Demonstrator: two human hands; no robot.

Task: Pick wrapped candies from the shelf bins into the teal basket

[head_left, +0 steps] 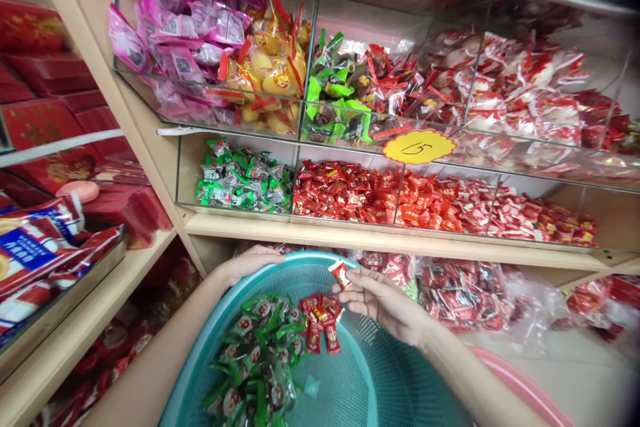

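A large teal mesh basket [400,353] stands low in front of me, under the shelf. My left hand [253,261] grips its far left rim, fingers bent over the edge. Above the basket's inside, my right hand [375,293] pinches one red and white wrapped candy [340,273] between thumb and fingers. Green-wrapped candies [260,360] lie heaped on the basket's left side. Beside them, near the middle, sits a small cluster of red-wrapped candies [323,320], just below my right hand.
Clear shelf bins hold green candies [245,177], red candies [333,190] and larger snack packs [183,33]. A yellow price tag [420,147] hangs on the upper bin. Red boxes [45,133] fill the left shelf. Bagged goods [460,290] and a pink rim [520,383] are at right.
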